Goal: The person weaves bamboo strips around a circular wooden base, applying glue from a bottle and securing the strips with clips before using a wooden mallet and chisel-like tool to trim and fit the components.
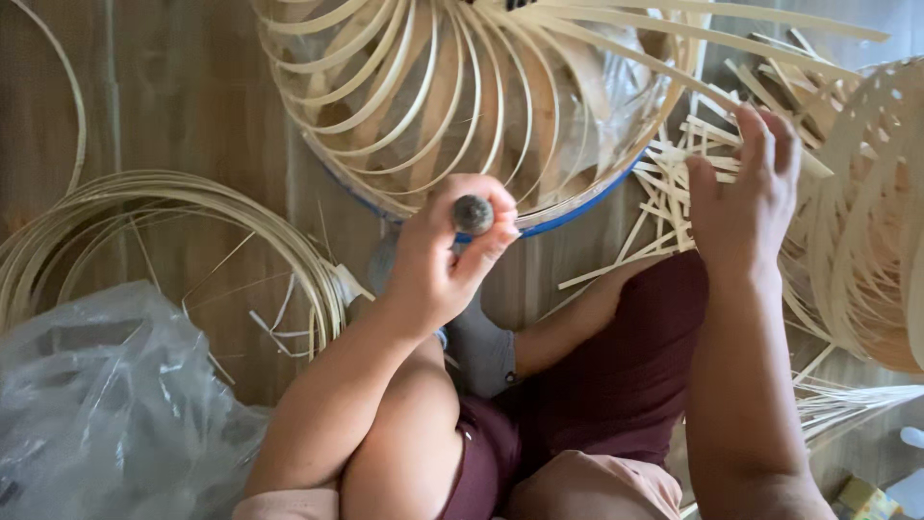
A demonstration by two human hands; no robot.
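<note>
Left hand (443,252): closed round dark-capped tool (473,214), possibly awl. Right hand (743,197): spread wide on loose bamboo strips (674,178). Risk: splinters; slipping tool nicking frame (452,96).

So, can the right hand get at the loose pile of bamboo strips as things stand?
Probably yes: the right hand already rests on the loose bamboo strips, open, and nothing lies between them. The left hand holds a round-ended tool.

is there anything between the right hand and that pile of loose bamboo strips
Nothing visible: the right hand already rests with its fingers on the loose bamboo strips beside the blue-rimmed bamboo frame.
</note>
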